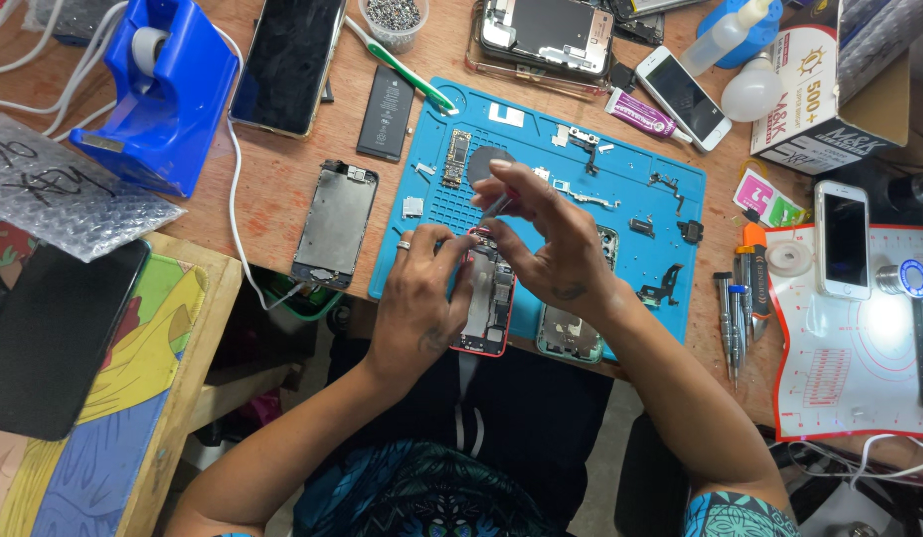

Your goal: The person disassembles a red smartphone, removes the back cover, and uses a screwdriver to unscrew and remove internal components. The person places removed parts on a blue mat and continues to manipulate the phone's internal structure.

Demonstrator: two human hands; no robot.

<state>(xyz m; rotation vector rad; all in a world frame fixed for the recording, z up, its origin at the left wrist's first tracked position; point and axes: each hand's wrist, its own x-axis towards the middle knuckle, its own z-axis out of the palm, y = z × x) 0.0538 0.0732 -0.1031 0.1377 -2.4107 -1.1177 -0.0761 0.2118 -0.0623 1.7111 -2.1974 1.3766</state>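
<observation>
Both hands meet over the red phone (486, 303), opened at the near edge of the blue mat (541, 199). Left hand (417, 298) pinches its frame, fingers closed to steady it. Right hand (551, 244) grips a thin tool (497, 206) tight, tip angled into the insides. Loose parts (581, 189) are spread on the mat within reach; screwdrivers (735, 308) wait on the counter (282, 179).

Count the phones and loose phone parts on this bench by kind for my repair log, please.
Opened phone bodies on the blue mat, one red-edged, one green-edged: 2
Whole white phones: 2
Black-screened phone: 1
Loose display assembly: 1
Loose battery: 1
Total: 7
Left hand steadies the red-edged one; right hand works a thin tool.
</observation>
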